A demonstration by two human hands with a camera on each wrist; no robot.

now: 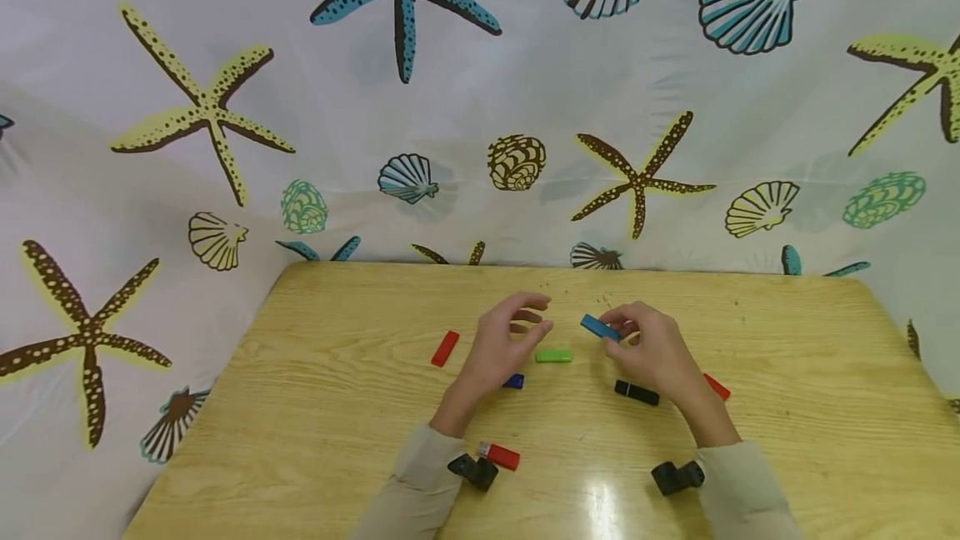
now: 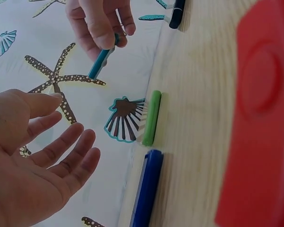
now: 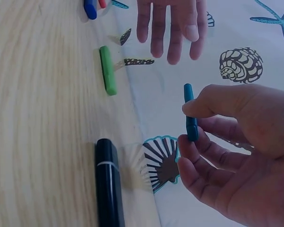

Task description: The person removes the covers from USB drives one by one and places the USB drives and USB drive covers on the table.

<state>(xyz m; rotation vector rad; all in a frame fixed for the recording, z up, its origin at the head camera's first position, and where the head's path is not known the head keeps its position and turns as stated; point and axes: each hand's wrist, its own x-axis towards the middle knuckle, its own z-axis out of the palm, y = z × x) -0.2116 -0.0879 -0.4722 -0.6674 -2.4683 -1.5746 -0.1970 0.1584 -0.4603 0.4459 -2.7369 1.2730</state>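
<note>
The right hand (image 1: pixel 652 347) pinches a blue stick (image 1: pixel 596 326), probably a USB drive, above a wooden table (image 1: pixel 345 423); the left hand (image 1: pixel 504 346) hovers empty, fingers relaxed. The step looks like mid-air handling; setting it down would call for a steady pinch.

The left sleeve (image 1: pixel 414 482) and the right sleeve (image 1: pixel 750 492) are plain pale beige cloth, long, each ending at the wrist. On the inner side of each juts a small, chunky, matte-looking black fitting: the left wrist camera (image 1: pixel 484 473) and its match, the right wrist camera (image 1: pixel 664 479). The left grip (image 1: pixel 501 345) and the right grip (image 1: pixel 654 347) are bare
</note>
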